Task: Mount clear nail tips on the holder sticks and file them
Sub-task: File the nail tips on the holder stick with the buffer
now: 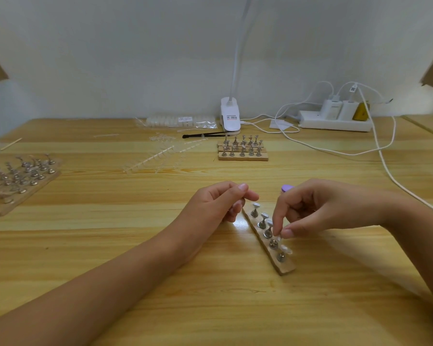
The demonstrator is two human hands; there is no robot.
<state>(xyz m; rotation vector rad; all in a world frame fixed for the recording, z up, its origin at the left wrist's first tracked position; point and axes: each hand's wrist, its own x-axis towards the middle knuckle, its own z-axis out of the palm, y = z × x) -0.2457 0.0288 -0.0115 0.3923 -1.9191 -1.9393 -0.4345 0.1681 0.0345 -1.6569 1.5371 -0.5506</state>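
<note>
Five holder sticks are stood on a wooden strip. A clear tip is pinched by the right hand onto the fourth; the loosely curled, seemingly empty left hand is rested alongside, likely for steadying.

Tabletop: pale yellow wood is being shown, striped with darker tan grain bands. Near the front edge, a tan base strip is being seen carrying silver holder sticks topped with clear nail tips. A purple cap is being seen just behind. Along the back edge, a white clip lamp, white power strip, yellow plug, white cables and a black tool are being shown.
</note>
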